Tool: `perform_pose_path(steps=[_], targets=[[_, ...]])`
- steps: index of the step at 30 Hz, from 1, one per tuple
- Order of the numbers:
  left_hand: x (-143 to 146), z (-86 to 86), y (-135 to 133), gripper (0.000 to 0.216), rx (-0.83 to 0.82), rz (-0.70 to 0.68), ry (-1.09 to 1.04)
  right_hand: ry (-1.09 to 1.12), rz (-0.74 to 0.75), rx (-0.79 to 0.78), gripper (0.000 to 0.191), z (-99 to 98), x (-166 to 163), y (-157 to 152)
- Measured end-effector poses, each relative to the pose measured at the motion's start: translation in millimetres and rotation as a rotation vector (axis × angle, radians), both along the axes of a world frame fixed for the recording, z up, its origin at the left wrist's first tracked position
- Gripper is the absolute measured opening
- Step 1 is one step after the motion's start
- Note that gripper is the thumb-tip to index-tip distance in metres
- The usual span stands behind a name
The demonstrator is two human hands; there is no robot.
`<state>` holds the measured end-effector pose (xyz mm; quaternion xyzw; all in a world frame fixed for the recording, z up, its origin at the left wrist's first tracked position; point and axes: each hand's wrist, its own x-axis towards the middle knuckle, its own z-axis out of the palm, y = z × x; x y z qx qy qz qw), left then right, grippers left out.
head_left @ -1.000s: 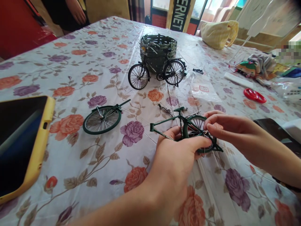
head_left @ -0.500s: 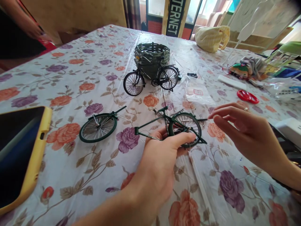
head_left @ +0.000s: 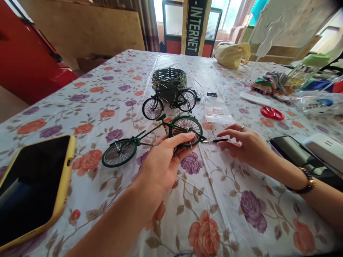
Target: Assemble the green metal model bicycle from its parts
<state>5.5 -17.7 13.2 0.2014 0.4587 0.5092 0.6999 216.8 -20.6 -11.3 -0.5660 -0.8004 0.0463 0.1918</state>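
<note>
My left hand [head_left: 163, 157] is closed around the rear part of a small green model bicycle frame [head_left: 150, 132], its thumb over the rear wheel [head_left: 187, 125]. A separate green front wheel [head_left: 119, 152] with fork lies just left of the frame; in this view the two meet, but whether they touch I cannot tell. My right hand [head_left: 237, 141] is low over the cloth, thumb and fingers apart around the black end of a thin black-and-silver rod [head_left: 215, 140]. A black model bicycle [head_left: 171, 101] stands behind, by a dark woven basket [head_left: 169, 80].
A yellow-cased phone [head_left: 34, 185] lies at the left on the flowered tablecloth [head_left: 203, 200]. To the right are red-handled scissors [head_left: 272, 113], a clear plastic bag [head_left: 217, 112], a white box [head_left: 324, 146] and dark glossy object [head_left: 297, 157]. A cream pouch [head_left: 232, 55] sits farther back.
My left hand has moved the green frame left, close to the separate front wheel. My right hand has lowered and its fingertips now surround the rod's end. The view has tilted up slightly.
</note>
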Motion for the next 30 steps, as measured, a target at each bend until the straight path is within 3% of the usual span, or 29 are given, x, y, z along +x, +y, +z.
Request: perform_pose_path(steps=[6,9,12,16,18,21,25,30], targets=[[-1.6,-1.1,3.3,0.011,0.025,0.026,-0.032,-0.118,0.126,0.064,0.011,-8.1,-7.6,4.8],[-2.6,-1.5,4.0,0.012,0.035,0.042,-0.05,-0.07,0.114,0.059,0.009,-5.4,-11.9,0.4],[-3.6,-0.9,4.4,0.013,0.023,0.054,-0.048,0.049,0.089,0.023,0.014,2.3,-19.9,-10.4],[-3.3,-0.2,4.7,0.012,0.018,0.057,-0.052,0.131,0.2,-0.08,0.022,15.5,-38.5,-29.4],[-2.8,-0.8,4.8,0.012,0.027,0.069,-0.064,0.148,0.275,-0.145,0.014,19.7,-48.5,-36.6],[-2.9,-1.8,4.7,0.015,0.013,0.098,-0.062,0.072,0.319,-0.105,0.009,20.1,-59.4,-40.1],[-4.5,-2.2,4.5,0.016,0.034,0.112,-0.074,-0.04,0.312,-0.08,0.021,14.3,-68.4,-35.3],[-5.1,-3.1,4.8,0.016,0.031,0.115,-0.083,-0.155,0.333,-0.085,0.02,13.4,-77.8,-33.2]])
